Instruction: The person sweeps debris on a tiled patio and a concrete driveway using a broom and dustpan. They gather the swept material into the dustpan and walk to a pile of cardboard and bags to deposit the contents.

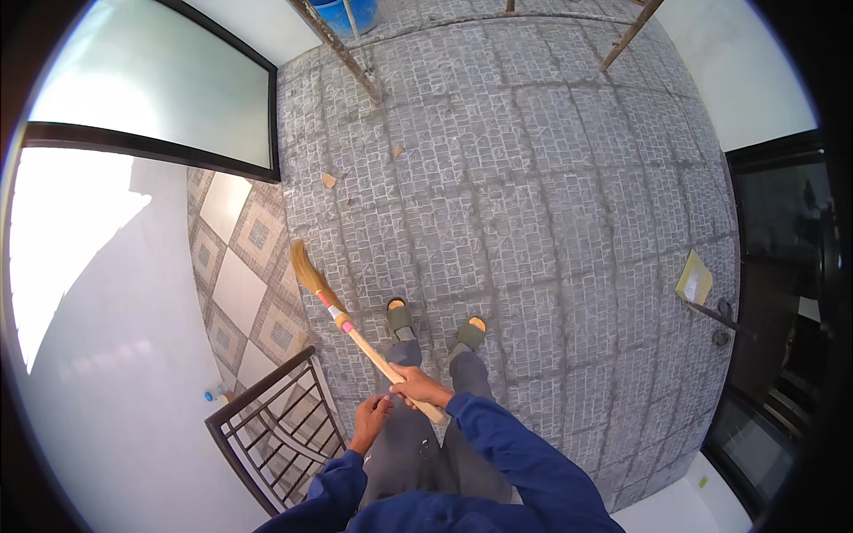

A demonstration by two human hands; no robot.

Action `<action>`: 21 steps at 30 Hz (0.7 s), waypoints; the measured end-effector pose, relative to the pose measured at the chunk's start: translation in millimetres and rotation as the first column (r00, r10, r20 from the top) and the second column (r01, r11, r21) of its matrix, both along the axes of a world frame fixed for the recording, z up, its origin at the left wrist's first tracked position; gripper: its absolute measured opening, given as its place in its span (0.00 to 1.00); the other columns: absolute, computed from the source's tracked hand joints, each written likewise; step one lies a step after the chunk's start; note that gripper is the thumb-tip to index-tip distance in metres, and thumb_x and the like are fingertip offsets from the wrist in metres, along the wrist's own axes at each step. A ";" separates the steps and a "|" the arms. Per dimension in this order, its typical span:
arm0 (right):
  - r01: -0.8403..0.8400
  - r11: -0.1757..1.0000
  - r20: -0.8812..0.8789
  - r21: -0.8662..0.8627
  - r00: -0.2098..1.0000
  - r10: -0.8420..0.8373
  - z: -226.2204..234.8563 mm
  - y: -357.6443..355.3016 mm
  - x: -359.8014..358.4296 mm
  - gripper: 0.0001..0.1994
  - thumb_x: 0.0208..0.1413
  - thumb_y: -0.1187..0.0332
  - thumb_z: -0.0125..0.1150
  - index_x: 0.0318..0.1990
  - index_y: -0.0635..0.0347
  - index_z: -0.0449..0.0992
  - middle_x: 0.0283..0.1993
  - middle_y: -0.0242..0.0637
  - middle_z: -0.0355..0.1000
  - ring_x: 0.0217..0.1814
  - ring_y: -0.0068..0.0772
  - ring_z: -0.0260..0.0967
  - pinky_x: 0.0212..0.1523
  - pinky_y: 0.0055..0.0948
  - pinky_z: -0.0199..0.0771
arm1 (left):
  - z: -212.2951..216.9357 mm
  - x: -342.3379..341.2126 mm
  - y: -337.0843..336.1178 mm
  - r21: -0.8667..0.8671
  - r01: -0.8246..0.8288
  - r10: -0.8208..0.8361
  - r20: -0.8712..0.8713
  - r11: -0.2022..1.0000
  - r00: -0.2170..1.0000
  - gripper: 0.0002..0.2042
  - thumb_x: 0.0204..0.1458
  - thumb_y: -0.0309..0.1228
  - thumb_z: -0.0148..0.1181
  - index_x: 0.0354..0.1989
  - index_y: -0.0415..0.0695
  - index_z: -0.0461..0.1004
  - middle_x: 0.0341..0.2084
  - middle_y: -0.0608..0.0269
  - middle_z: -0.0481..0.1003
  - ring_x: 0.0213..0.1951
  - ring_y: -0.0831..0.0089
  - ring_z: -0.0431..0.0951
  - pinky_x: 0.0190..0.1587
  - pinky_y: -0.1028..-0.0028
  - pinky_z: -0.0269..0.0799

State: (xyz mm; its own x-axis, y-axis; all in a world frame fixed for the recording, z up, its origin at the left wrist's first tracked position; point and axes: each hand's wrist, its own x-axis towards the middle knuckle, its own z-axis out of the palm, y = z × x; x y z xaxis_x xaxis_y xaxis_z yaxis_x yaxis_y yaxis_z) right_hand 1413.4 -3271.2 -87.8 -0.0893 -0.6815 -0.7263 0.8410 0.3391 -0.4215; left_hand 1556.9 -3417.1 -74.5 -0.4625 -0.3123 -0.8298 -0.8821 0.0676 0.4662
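Observation:
I hold a broom point(355, 338) with a wooden handle and straw-coloured bristles point(306, 269) that rest on the grey paved floor to my front left. My right hand point(418, 387) grips the handle near its upper end. My left hand point(370, 419) hangs just below and left of the handle, fingers curled, touching or nearly touching it; I cannot tell if it grips. Both sleeves are blue. My feet in dark sandals point(400, 320) stand right of the bristles.
A dark metal railing point(267, 426) stands at lower left beside a patterned tiled wall point(249, 266). Small bits of debris point(329, 179) lie on the paving ahead. A yellow dustpan point(695, 280) sits at right near dark doors. A blue bucket point(351, 13) and slanted metal poles are at the top.

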 end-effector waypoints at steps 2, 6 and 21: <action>0.024 1.000 -0.175 -0.006 0.984 -0.025 -28.2 -68.2 -17.8 0.29 0.48 0.72 0.58 0.61 0.60 0.64 0.21 0.37 0.69 0.16 0.27 0.68 0.17 0.29 0.70 | 0.8 -5.4 -6.4 -0.026 0.033 -0.032 0.032 0.999 0.999 0.16 0.57 0.37 0.54 0.39 0.34 0.76 0.27 0.59 0.78 0.30 0.75 0.77 0.35 0.76 0.71; -0.150 0.986 -0.234 0.070 0.958 0.162 -95.7 -203.1 -70.3 0.23 0.45 0.73 0.58 0.51 0.70 0.69 0.20 0.42 0.70 0.15 0.30 0.69 0.16 0.31 0.69 | -13.7 -6.2 -36.0 -0.127 0.136 -0.116 0.153 0.982 0.981 0.16 0.56 0.38 0.54 0.36 0.34 0.77 0.25 0.59 0.78 0.28 0.75 0.77 0.35 0.76 0.71; 0.741 0.663 0.298 0.110 0.612 -0.733 -117.4 -34.8 -210.1 0.29 0.62 0.68 0.48 0.69 0.46 0.48 0.27 0.29 0.61 0.19 0.16 0.55 0.18 0.17 0.60 | -52.4 -29.4 -150.7 0.124 -0.333 0.279 0.325 0.935 0.904 0.14 0.59 0.38 0.52 0.41 0.38 0.76 0.28 0.61 0.79 0.27 0.78 0.76 0.31 0.80 0.69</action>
State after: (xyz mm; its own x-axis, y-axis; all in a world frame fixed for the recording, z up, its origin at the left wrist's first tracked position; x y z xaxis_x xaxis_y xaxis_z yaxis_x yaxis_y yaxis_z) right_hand 1203.3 -3306.0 -205.1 -0.3571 -0.4979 -0.7903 0.8828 -0.4563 -0.1115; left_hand 1527.5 -3567.9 -126.9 -0.0906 -0.2385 -0.9669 -0.9452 -0.2852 0.1589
